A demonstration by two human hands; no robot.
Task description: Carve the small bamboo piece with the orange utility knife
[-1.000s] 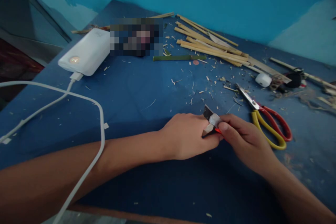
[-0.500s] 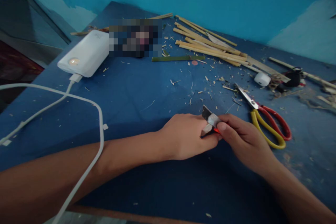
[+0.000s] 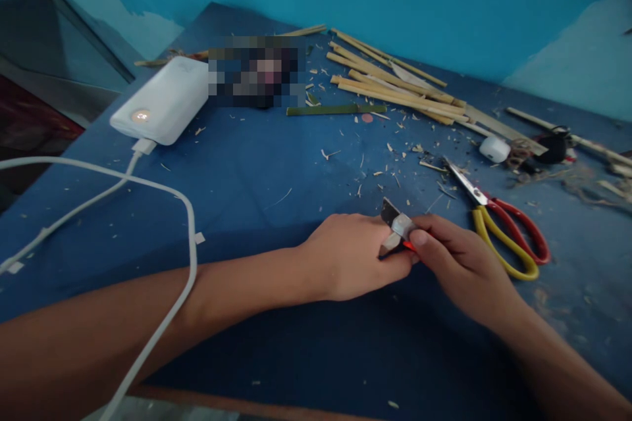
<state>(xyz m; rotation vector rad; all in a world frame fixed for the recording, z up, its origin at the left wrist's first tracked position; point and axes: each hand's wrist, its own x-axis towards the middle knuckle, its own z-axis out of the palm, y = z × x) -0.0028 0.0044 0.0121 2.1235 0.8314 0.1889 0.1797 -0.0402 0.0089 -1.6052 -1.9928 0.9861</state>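
Low over the blue table (image 3: 257, 177), my two hands meet around a small utility knife (image 3: 396, 227) with a short metal blade and a red body. My right hand (image 3: 459, 263) is closed round the knife's red handle, thumb pressed by the metal head. My left hand (image 3: 353, 256) is curled beside it, fingers pinched at the blade's lower end; whatever else it holds is hidden. Red and yellow scissors (image 3: 498, 220) lie just right of my right hand.
A white power bank (image 3: 162, 102) with a white cable (image 3: 162, 204) sits at left; the cable crosses my left forearm. Bamboo strips (image 3: 395, 85) and a green strip (image 3: 336, 109) lie at the back. Shavings litter the middle. A small white object (image 3: 494, 148) and black item (image 3: 553, 148) lie right.
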